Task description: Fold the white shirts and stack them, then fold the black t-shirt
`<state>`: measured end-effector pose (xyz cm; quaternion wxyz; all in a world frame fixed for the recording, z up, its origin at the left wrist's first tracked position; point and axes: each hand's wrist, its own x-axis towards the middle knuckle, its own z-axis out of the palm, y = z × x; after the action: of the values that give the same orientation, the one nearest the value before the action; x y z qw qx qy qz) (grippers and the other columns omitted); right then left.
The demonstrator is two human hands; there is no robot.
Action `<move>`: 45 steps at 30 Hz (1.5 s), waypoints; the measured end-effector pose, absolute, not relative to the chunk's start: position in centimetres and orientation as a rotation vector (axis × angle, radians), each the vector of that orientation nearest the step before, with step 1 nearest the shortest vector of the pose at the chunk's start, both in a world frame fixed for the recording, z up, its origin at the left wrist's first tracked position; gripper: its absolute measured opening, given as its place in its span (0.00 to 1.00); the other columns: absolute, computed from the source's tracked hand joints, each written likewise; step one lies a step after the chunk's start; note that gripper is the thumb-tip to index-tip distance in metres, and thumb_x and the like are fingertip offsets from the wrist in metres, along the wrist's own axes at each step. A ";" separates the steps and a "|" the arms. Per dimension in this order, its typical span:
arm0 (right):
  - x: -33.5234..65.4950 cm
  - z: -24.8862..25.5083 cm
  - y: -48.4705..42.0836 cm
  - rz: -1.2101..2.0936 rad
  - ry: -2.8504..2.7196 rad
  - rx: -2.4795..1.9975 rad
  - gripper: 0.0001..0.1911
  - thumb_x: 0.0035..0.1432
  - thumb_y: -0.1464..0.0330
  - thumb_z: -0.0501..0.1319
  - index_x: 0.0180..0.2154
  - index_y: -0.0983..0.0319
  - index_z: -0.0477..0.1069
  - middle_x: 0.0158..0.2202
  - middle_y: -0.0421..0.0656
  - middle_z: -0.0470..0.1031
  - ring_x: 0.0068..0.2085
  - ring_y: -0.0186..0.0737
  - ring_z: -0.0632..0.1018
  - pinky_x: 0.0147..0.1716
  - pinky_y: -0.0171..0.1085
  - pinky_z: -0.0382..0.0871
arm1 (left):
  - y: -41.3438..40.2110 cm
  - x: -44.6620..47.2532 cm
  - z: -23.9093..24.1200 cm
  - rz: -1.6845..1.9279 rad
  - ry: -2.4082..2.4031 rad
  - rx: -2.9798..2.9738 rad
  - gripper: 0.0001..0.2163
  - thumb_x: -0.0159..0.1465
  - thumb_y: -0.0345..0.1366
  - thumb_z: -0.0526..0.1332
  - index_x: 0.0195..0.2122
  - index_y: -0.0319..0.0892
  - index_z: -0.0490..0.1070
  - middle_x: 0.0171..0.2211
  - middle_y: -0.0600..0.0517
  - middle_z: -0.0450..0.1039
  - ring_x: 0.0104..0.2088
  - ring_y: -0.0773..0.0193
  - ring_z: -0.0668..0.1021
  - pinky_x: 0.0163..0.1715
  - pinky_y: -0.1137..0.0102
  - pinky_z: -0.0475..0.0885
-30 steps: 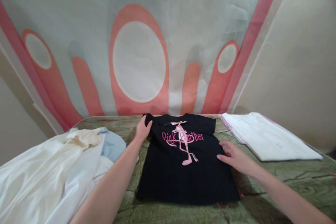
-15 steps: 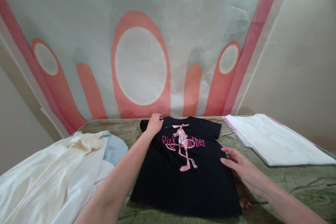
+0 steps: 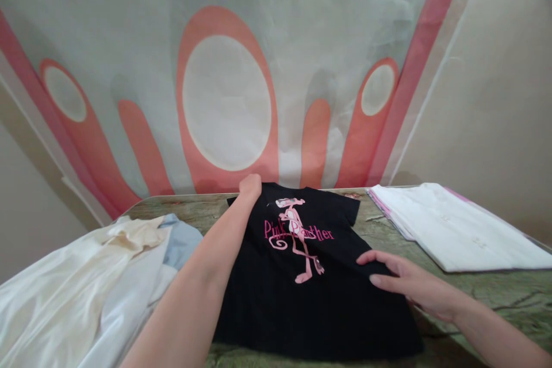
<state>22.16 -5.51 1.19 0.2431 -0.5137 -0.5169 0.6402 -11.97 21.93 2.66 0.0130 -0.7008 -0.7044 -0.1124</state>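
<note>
A black T-shirt (image 3: pixel 302 305) with a pink cartoon print and pink lettering lies flat on the green patterned table (image 3: pixel 487 293). My left hand (image 3: pixel 250 185) reaches to the shirt's far left shoulder by the collar, curled so that its fingers are hidden. The fingers of my right hand (image 3: pixel 403 279) lie stretched out flat on the shirt's right side, near its edge.
A loose heap of white, cream and pale blue garments (image 3: pixel 95 276) covers the table's left side. A folded stack of white cloth (image 3: pixel 457 230) lies at the right. A wall hanging with orange shapes (image 3: pixel 228 98) stands right behind the table.
My left hand has moved from the left sleeve inward to the collar edge, and the sleeve now lies folded in. My right hand slid slightly nearer along the shirt's right side.
</note>
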 end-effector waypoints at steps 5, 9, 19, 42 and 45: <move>25.3 1.3 -4.9 1.832 -1.637 -1.426 0.25 0.44 0.57 0.66 0.46 0.56 0.68 0.36 0.42 0.73 0.30 0.37 0.74 0.19 0.27 0.64 | 22.0 -11.7 3.9 -0.391 -2.100 -2.186 0.13 0.64 0.37 0.56 0.48 0.36 0.65 0.46 0.44 0.66 0.43 0.58 0.73 0.41 0.60 0.70; 27.0 1.4 -5.1 1.897 -1.776 -1.391 0.27 0.45 0.60 0.66 0.49 0.56 0.67 0.31 0.40 0.72 0.21 0.29 0.69 0.15 0.26 0.57 | 19.1 -10.7 3.7 -0.490 -1.899 -2.330 0.11 0.63 0.31 0.55 0.46 0.37 0.66 0.46 0.42 0.65 0.45 0.56 0.72 0.43 0.65 0.67; 28.4 0.4 -1.4 1.341 -1.880 -1.585 0.19 0.53 0.57 0.57 0.43 0.60 0.70 0.26 0.41 0.72 0.24 0.34 0.72 0.18 0.30 0.62 | 4.4 -14.1 1.1 -0.448 -1.514 -2.822 0.05 0.60 0.36 0.57 0.36 0.43 0.68 0.36 0.50 0.67 0.39 0.61 0.71 0.41 0.68 0.66; 22.9 -4.7 12.7 0.146 -2.355 -1.943 0.29 0.60 0.53 0.44 0.59 0.58 0.55 0.62 0.47 0.52 0.61 0.56 0.54 0.55 0.55 0.51 | -3.3 -13.8 1.2 -0.204 -1.638 -2.961 0.03 0.61 0.36 0.55 0.32 0.45 0.65 0.33 0.49 0.70 0.33 0.60 0.73 0.33 0.69 0.65; 20.3 -2.8 11.0 0.039 -2.327 -1.875 0.24 0.59 0.62 0.50 0.55 0.65 0.61 0.59 0.53 0.58 0.59 0.55 0.58 0.54 0.52 0.52 | -1.0 -14.8 2.1 -0.287 -1.849 -2.784 0.08 0.61 0.42 0.54 0.30 0.44 0.66 0.32 0.48 0.72 0.33 0.58 0.75 0.32 0.69 0.65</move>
<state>20.28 10.98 -2.78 0.0763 -0.6255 -0.7763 0.0130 -14.83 -1.03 2.15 -0.1064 -0.8252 -0.5482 -0.0851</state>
